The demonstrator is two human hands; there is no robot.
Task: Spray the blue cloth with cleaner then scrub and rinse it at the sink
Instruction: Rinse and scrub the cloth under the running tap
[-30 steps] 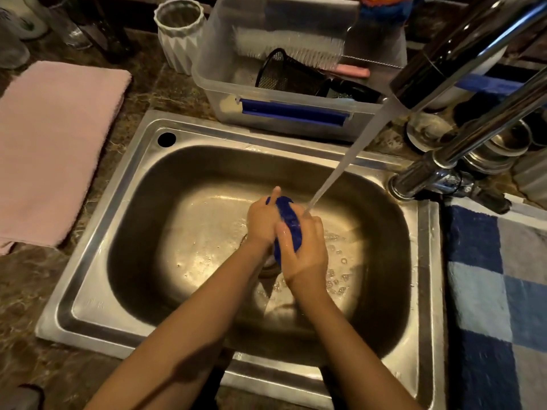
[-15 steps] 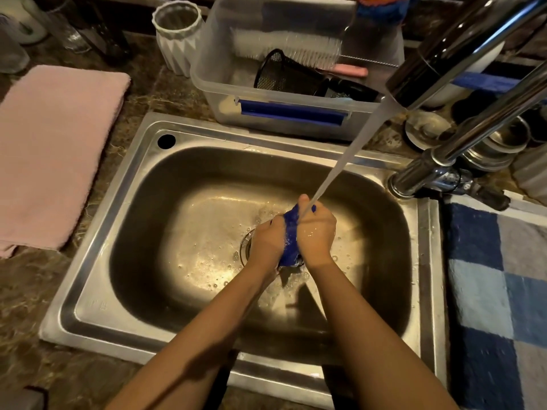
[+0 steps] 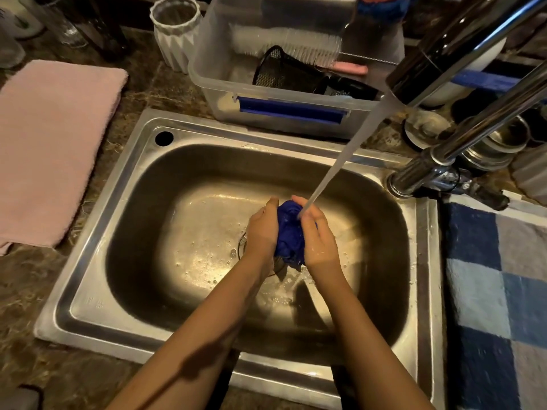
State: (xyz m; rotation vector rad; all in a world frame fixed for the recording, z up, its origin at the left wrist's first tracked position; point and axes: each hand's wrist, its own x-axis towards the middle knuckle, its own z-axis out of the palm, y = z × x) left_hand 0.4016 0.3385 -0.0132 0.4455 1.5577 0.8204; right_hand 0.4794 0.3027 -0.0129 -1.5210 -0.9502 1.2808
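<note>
At nine o'clock of the sink point(image 3: 88, 294), one pink towel point(image 3: 53, 149), folded flat on the counter point(image 3: 32, 291). At eleven, one white ribbed vase point(image 3: 174, 34). At twelve, one clear plastic bin point(image 3: 266, 116) against the sink's back rim, with one black mesh cup point(image 3: 275, 72) and one white-bristled brush point(image 3: 287, 42) inside.

In the basin's middle, two hands, palms facing. Left hand point(image 3: 262, 229) at nine o'clock of one bunched blue cloth point(image 3: 290, 232), right hand point(image 3: 319, 241) at three, both grasping it, fingers wrapped round, above the drain point(image 3: 242, 247). One stream of water point(image 3: 340, 164) from one o'clock, landing on the cloth's top and the right hand.

At two o'clock, one chrome faucet point(image 3: 444, 63), spout out over the basin. At three, one checkered blue and grey mat point(image 3: 497, 291) just beside the rim.

Underneath, mottled brown stone counter, dimly lit. Steel basin wet and dotted with bubbles.
</note>
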